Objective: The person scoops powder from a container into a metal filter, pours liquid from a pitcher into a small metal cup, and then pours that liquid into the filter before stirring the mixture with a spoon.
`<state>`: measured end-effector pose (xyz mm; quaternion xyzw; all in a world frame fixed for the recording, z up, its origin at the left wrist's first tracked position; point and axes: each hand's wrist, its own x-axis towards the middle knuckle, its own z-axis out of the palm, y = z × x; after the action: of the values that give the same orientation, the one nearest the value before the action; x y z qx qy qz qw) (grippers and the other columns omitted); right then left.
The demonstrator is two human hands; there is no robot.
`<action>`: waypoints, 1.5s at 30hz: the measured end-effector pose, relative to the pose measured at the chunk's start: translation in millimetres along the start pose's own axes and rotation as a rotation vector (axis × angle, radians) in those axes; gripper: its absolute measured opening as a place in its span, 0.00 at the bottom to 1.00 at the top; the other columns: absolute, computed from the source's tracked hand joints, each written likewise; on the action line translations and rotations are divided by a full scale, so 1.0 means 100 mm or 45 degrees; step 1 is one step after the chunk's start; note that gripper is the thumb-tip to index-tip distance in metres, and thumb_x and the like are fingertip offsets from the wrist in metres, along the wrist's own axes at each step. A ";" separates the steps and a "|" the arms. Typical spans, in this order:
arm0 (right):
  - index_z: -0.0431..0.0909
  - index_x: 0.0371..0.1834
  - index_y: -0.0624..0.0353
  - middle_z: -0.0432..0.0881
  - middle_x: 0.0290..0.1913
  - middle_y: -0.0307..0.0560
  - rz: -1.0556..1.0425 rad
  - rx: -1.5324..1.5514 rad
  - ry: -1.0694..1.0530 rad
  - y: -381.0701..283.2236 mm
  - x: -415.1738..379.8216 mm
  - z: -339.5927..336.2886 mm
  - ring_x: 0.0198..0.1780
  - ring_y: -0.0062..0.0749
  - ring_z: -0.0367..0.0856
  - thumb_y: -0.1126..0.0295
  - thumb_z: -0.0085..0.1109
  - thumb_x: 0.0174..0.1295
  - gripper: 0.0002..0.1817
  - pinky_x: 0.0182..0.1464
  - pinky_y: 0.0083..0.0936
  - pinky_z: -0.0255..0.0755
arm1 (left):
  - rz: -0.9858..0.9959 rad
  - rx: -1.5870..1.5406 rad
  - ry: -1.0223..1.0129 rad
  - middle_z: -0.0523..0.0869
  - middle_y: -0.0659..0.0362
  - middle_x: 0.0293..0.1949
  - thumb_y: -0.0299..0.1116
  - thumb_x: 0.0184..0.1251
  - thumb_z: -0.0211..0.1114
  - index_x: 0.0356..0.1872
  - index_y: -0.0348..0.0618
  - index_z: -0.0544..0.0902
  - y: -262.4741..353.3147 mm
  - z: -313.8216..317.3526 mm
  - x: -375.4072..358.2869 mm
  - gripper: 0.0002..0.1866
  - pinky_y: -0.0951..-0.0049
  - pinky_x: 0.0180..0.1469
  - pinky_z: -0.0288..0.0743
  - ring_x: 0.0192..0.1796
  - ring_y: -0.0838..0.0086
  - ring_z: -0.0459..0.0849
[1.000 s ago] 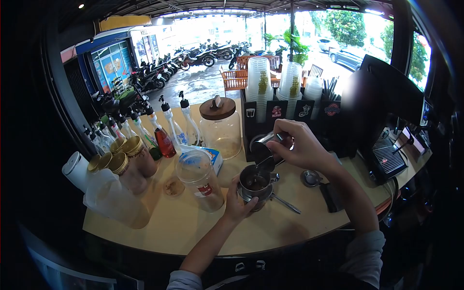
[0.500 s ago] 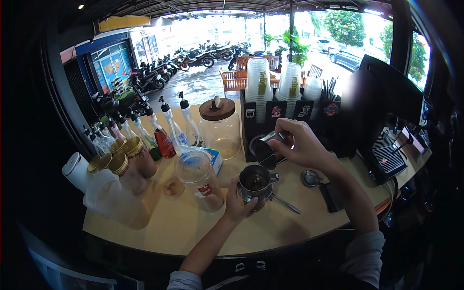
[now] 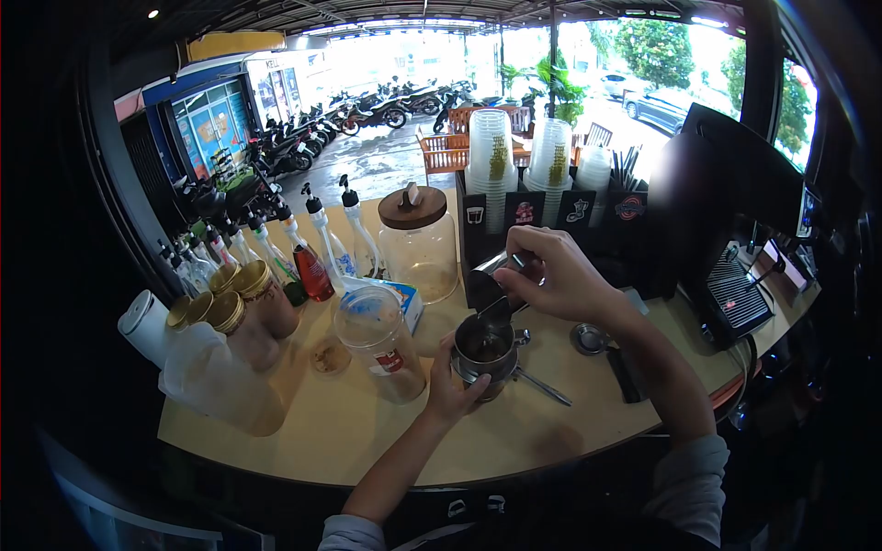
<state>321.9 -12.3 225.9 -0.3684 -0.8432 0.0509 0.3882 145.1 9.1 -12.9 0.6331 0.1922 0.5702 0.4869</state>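
A metal coffee drip filter (image 3: 501, 365) with a small side handle stands upright on the counter, on top of a vessel that is mostly hidden. My left hand (image 3: 450, 386) is wrapped around its left side, thumb in front. Dark contents show inside the filter. Above it, my right hand (image 3: 559, 277) grips a small metal pitcher (image 3: 494, 292), tilted with its spout down over the filter's rim. A thin stream seems to fall from it, though this is hard to make out. A spoon (image 3: 546, 387) lies just right of the filter.
Left of my left hand stand a clear plastic jar (image 3: 381, 358), a wooden-lidded jar (image 3: 418, 243), a plastic jug (image 3: 220, 381) and pump bottles (image 3: 317, 230). Cup stacks (image 3: 491, 170) rise behind. A round metal piece (image 3: 589, 339) and a dark flat object (image 3: 627, 375) lie right.
My right hand has shifted slightly left with the pitcher, bringing it closer over the filter. My left hand and the filter stay where they were.
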 end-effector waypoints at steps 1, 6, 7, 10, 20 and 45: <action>0.67 0.26 0.62 0.66 0.20 0.42 0.001 0.000 0.000 -0.01 0.00 0.00 0.20 0.24 0.67 0.69 0.65 0.58 0.14 0.23 0.24 0.61 | -0.007 -0.001 0.012 0.72 0.47 0.59 0.40 0.54 0.71 0.66 0.39 0.61 0.01 0.00 0.00 0.40 0.59 0.65 0.67 0.62 0.58 0.74; 0.67 0.27 0.64 0.67 0.20 0.46 0.026 0.014 -0.043 -0.05 -0.04 -0.02 0.21 0.36 0.70 0.70 0.64 0.56 0.14 0.26 0.31 0.64 | -0.013 0.009 0.026 0.72 0.48 0.58 0.43 0.52 0.71 0.65 0.37 0.63 0.01 0.01 0.00 0.41 0.62 0.66 0.64 0.63 0.60 0.73; 0.67 0.27 0.64 0.67 0.20 0.46 0.026 0.014 -0.043 -0.07 -0.05 -0.03 0.21 0.36 0.70 0.70 0.64 0.56 0.14 0.26 0.31 0.64 | -0.003 0.016 0.023 0.72 0.49 0.58 0.43 0.52 0.71 0.65 0.37 0.63 0.00 0.01 0.00 0.41 0.62 0.66 0.64 0.63 0.60 0.73; 0.67 0.27 0.63 0.67 0.20 0.46 0.047 0.023 -0.049 -0.10 -0.09 -0.07 0.21 0.36 0.70 0.69 0.64 0.56 0.14 0.25 0.31 0.64 | 0.018 0.037 0.016 0.72 0.49 0.58 0.43 0.52 0.71 0.65 0.36 0.64 -0.04 -0.01 0.00 0.41 0.63 0.66 0.64 0.63 0.61 0.73; 0.66 0.26 0.63 0.64 0.18 0.44 0.083 0.016 0.003 -0.03 -0.19 -0.14 0.20 0.30 0.67 0.71 0.65 0.56 0.15 0.24 0.29 0.61 | 0.113 -0.025 -0.099 0.72 0.49 0.59 0.32 0.58 0.71 0.67 0.41 0.56 -0.05 -0.04 0.03 0.40 0.55 0.61 0.75 0.60 0.59 0.77; 0.68 0.26 0.54 0.72 0.24 0.35 0.954 1.215 0.819 1.97 -1.60 1.23 0.28 0.20 0.70 0.69 0.55 0.69 0.12 0.33 0.22 0.65 | 0.115 0.326 0.042 0.72 0.49 0.58 0.46 0.51 0.71 0.66 0.37 0.63 0.12 -0.02 0.01 0.43 0.62 0.67 0.62 0.63 0.61 0.72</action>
<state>419.4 49.2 -31.4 -0.4206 -0.3870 0.4359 0.6952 139.2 5.1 -2.7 0.6887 0.2428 0.5726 0.3727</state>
